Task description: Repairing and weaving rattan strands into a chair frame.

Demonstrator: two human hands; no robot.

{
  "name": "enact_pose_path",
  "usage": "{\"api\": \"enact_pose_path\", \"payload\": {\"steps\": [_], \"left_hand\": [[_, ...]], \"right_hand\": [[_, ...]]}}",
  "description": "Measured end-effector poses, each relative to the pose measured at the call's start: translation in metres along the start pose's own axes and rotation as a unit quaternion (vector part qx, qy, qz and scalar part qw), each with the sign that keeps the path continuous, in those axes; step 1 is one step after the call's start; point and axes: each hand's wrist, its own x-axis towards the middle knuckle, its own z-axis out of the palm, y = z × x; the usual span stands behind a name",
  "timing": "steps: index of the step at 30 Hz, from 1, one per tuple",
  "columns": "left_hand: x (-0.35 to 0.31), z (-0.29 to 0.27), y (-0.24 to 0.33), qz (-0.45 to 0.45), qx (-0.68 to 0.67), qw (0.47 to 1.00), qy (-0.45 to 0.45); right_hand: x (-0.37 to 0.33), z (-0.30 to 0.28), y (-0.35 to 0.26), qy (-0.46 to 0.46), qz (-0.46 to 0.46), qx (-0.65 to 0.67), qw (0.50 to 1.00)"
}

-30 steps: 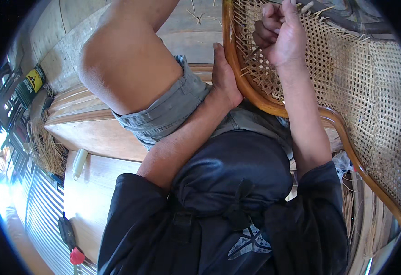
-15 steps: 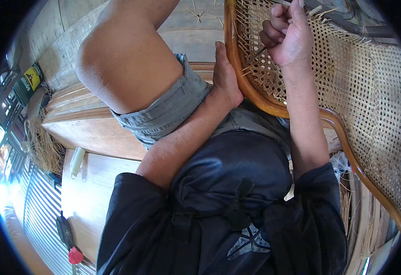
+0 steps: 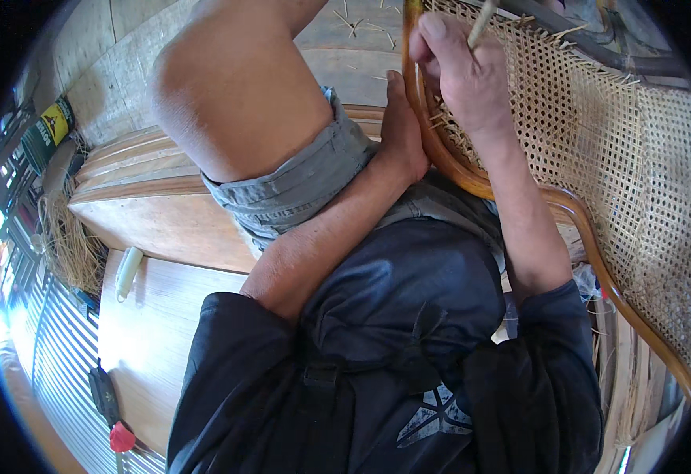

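A curved brown wooden frame (image 3: 438, 158) lies over my lap, with woven cane webbing (image 3: 574, 134) stretched across it. Loose cane ends stick out along the frame's inner edge. My left hand (image 3: 403, 134) holds the frame's outer left side, one digit lying along it and the other fingers hidden. Above the webbing near that edge, my right hand (image 3: 465, 83) is closed around an awl. The awl's pale handle (image 3: 483, 22) rises out of the fist; its tip is hidden behind the hand.
Cane scraps (image 3: 353, 25) lie on the wooden floor beyond my bent leg. To the left are a pale green cylinder (image 3: 129, 272) on a light board, a bundle of fibres (image 3: 73, 245), a green and yellow can (image 3: 47, 134) and a black and red tool (image 3: 108, 403).
My right hand has turned over and shifted left toward the frame's edge, so the awl's thin shaft no longer shows. My left hand keeps its place on the frame; the whole view has shifted slightly.
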Motion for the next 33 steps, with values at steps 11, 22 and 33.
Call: {"api": "enact_pose_path", "payload": {"steps": [11, 22, 33], "left_hand": [[-0.008, -0.008, -0.003, 0.144, 0.381, 0.912, 0.053], [0.014, -0.016, -0.008, 0.023, 0.149, 0.974, 0.171], [0.017, -0.016, -0.013, -0.003, 0.071, 0.982, 0.175]], "right_hand": [[-0.017, 0.016, 0.008, 0.024, -0.125, -0.094, 0.987], [0.005, -0.021, -0.021, -0.001, 0.175, 0.234, 0.956], [-0.005, 0.002, -0.011, 0.001, 0.016, 0.150, 0.989]]}}
